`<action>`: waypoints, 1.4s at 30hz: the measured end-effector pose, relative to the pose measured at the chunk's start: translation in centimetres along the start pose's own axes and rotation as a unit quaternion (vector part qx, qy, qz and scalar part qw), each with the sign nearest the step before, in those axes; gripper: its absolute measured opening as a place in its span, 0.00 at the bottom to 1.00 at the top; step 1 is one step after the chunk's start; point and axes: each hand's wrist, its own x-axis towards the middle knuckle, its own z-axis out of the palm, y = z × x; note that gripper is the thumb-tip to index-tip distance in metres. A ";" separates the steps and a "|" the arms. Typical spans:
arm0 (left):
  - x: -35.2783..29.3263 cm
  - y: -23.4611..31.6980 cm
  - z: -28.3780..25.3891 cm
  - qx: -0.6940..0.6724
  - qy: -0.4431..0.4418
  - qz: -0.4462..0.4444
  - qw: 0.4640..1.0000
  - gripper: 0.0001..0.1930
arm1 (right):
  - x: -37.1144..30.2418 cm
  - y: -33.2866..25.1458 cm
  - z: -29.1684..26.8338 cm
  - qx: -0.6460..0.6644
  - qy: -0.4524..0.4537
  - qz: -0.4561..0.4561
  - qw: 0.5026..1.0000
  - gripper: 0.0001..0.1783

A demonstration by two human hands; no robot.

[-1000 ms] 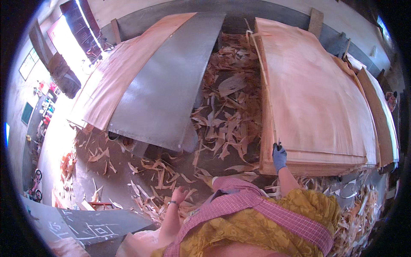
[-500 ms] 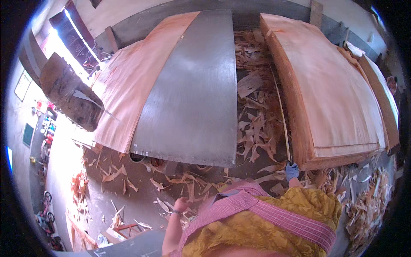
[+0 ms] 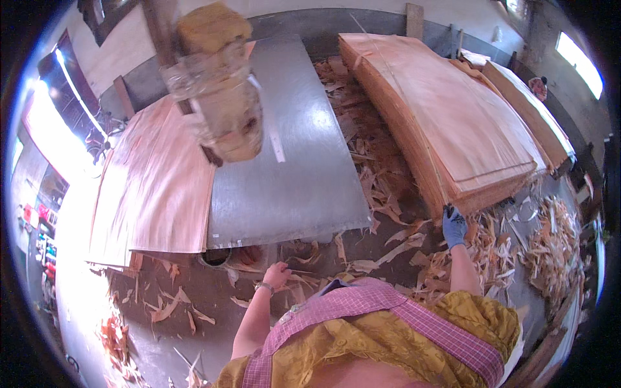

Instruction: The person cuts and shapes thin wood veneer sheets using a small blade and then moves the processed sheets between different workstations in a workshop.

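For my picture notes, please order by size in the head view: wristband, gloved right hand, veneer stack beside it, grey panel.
Largest: grey panel and veneer stack, too alike to rank
Gloved right hand
Smallest: wristband

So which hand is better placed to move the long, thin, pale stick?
Probably right: the blue-gloved right hand grips the stick at its near end; the bare left hand is well away.

hands [image 3: 277, 276] [image 3: 455, 225]: 2 (one glove [image 3: 455, 233] between them) | stick [image 3: 440, 181]: 1 | metal panel [image 3: 291, 187]: 1 | sheet stacks [image 3: 453, 110]: at least 3
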 end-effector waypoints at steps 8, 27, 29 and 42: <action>-5.9 -5.7 -1.5 0.022 -0.082 0.010 0.996 0.23 | -11.1 -1.3 -3.4 0.027 0.018 0.051 0.998 0.22; -9.2 -11.2 -3.2 0.014 -0.045 0.015 0.999 0.24 | -17.4 -8.6 -4.0 0.016 -0.008 0.041 0.999 0.22; -9.5 -17.3 -3.7 -0.013 -0.032 0.013 0.999 0.23 | -16.2 -12.4 -2.4 0.073 -0.043 0.039 0.996 0.22; -4.5 -11.6 -12.1 -0.371 -0.012 0.113 0.922 0.24 | -23.7 -47.8 7.8 0.503 -0.330 0.042 0.798 0.21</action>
